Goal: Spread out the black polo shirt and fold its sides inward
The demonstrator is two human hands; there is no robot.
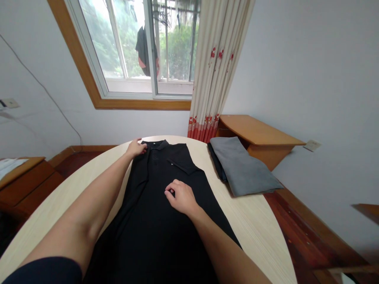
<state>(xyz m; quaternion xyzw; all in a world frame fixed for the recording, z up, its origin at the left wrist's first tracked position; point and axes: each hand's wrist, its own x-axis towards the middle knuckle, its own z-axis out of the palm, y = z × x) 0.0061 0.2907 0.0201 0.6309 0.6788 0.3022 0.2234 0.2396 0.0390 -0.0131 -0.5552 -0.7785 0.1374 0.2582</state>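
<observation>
Head view, the only one. From where I stand: black polo shirt [160, 209] is spread front-up on the round table [260, 228], collar [160, 145] at the far edge near the window, body running toward the wearer.

Left hand [136, 148] is out at the far shoulder, fingers at the cloth edge; can't tell if it pinches fabric or just presses. Right hand [181, 195] is above the middle of the shirt front, fingers loosely curled. Nothing visibly held, but can't tell whether it grips, touches or hovers. Hands well apart.

Status, my read: laying-flat mostly done, placket up. Sleeve on the right side looks turned in over the chest; a long strip on the left side looks doubled over too, not certain. Left: shirt lies at full length, no crosswise fold visible, some creases along the left strip. Grey cloth [242, 169] sits folded on the table to the right, with a dark cloth [217, 161] partly under it.

Hard to make out: near hem is cut off at the bottom of frame. Left forearm covers part of the left edge. Black on black hides most layer lines. Small white mark on the chest is unreadable.
</observation>
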